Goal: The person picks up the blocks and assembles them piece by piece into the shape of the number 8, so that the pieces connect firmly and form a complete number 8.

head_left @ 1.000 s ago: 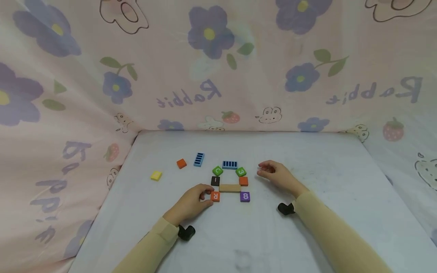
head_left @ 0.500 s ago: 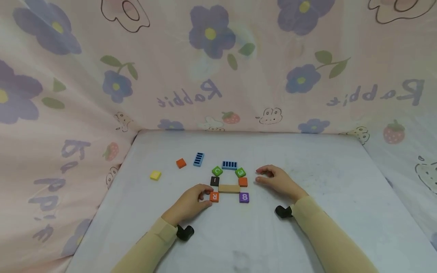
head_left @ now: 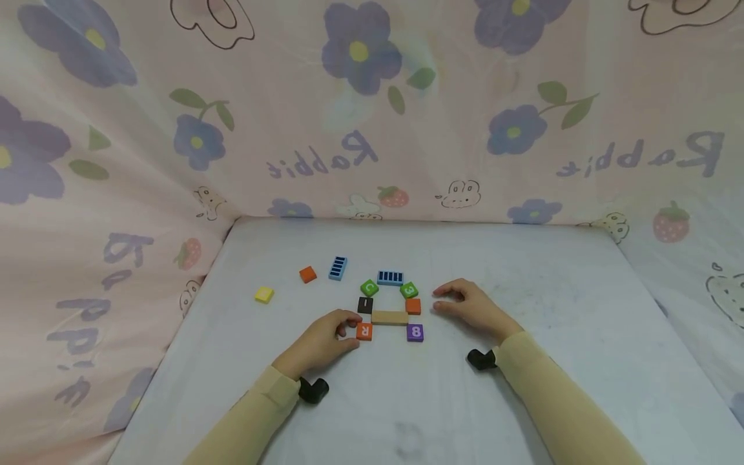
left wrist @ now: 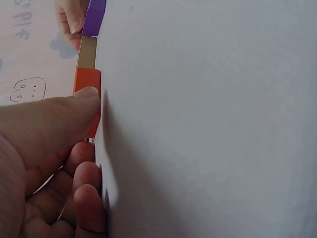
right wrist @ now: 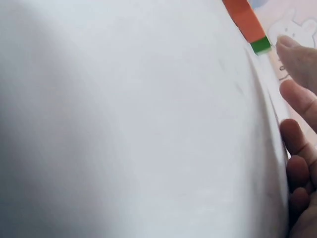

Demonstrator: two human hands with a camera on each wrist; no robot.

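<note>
In the head view my left hand [head_left: 318, 343] is at the left side of an orange tile marked R [head_left: 364, 331], thumb at its near edge and a finger at its far edge. The left wrist view has the thumb against this orange tile [left wrist: 88, 79]; the far fingertip's contact is hidden. My right hand [head_left: 473, 307] hovers right of the arrangement, fingers loosely bent, holding nothing. The arrangement includes a wooden plank [head_left: 390, 318], a purple 8 tile [head_left: 415, 332], a plain orange tile [head_left: 413, 306], a black tile [head_left: 365, 305], green tiles C [head_left: 369, 288] and 3 [head_left: 409, 289], and a blue striped block [head_left: 390, 278].
Left of the arrangement lie a second blue striped block [head_left: 338, 268], another orange tile [head_left: 308, 274] and a yellow tile [head_left: 264, 295]. All rest on a white-covered table [head_left: 523, 258]. Patterned cloth [head_left: 407, 129] rises behind and at both sides.
The right hand has shifted slightly left, toward the tiles. The left hand stays by the R tile, and the tiles keep their arrangement while the head view shifts slightly.
</note>
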